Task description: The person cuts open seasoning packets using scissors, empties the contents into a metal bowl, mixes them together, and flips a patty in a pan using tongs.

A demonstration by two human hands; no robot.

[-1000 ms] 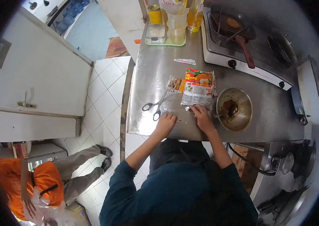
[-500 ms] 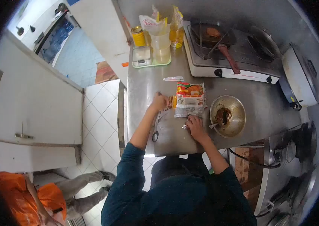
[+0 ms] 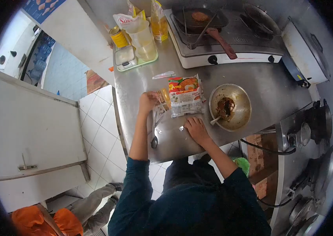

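My left hand [image 3: 149,101] rests on the counter beside a small yellow-orange packet [image 3: 165,99] and loose wrappers. Its fingers are bent together there; what they pinch is too small to make out. Right of it lies a plump instant noodle pack [image 3: 185,95], red on top and silver at its lower end. My right hand [image 3: 197,130] lies with its fingers spread on the metal just below the pack. Close to its fingertips is a small silver scrap [image 3: 181,128]. Scissors [image 3: 154,141] lie below my left hand, partly covered by wrappers.
A steel bowl [image 3: 245,105] with dark sauce and a spoon [image 3: 215,120] stands at right. Behind are a gas stove [image 3: 249,59], a pan [image 3: 217,23] with food, and a green-edged tray [image 3: 144,63] holding a jug [image 3: 143,39]. Someone in orange [image 3: 29,220] is lower left.
The view has shifted, so the counter's things sit further left. My right hand's fingers are spread flatter beside the silver scrap. My left hand stays by the small packet.
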